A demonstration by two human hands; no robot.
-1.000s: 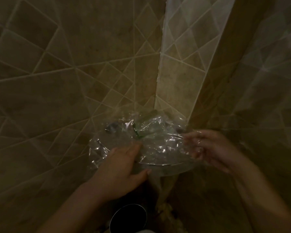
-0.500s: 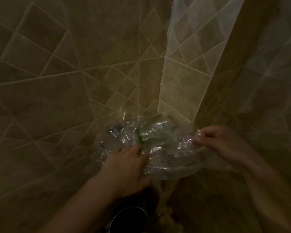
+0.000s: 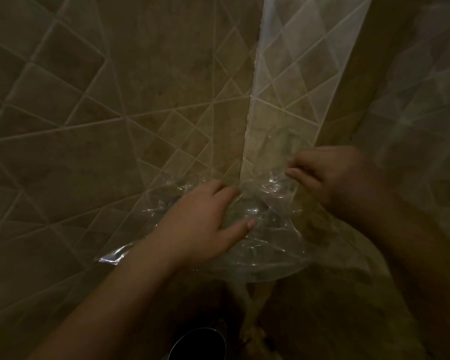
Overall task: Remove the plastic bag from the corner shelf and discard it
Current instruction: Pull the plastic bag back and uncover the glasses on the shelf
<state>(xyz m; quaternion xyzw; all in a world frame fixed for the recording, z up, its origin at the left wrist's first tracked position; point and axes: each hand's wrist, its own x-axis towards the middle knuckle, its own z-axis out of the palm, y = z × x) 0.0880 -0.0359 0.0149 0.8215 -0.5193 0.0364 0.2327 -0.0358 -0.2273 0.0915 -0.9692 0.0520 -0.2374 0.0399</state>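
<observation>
Up in the tiled corner, the clear bag (image 3: 260, 224) still lies crumpled over the shelf (image 3: 270, 278), whose curved front rim shows through the film below both hands. Removal is under way but, as I judge it, not finished: most of the plastic sits on or drapes over the shelf, and one loose flap (image 3: 112, 257) hangs out to the left against the wall (image 3: 89, 126). Left hand (image 3: 203, 224) rests on top of the film with its fingers (image 3: 250, 224) spread and only slightly curled, pressing or gathering the plastic rather than pinching it; whether any fold is caught under the palm cannot be told. Right hand (image 3: 330, 178) is blurred, yet its fingers (image 3: 294, 174) look curled tightly together at the bag's upper right edge, near the corner seam, and appear to have a pinch of the film. Anything that may be inside the bag is too dim to make out. What is left, by my reading, is to bunch the film into the hands, lift it clear of the shelf, and carry it off to be thrown away. A dark round opening with a metal rim (image 3: 198, 345) shows at the bottom edge, directly below; it could be a bin, but that is uncertain. Discarding has not begun.
</observation>
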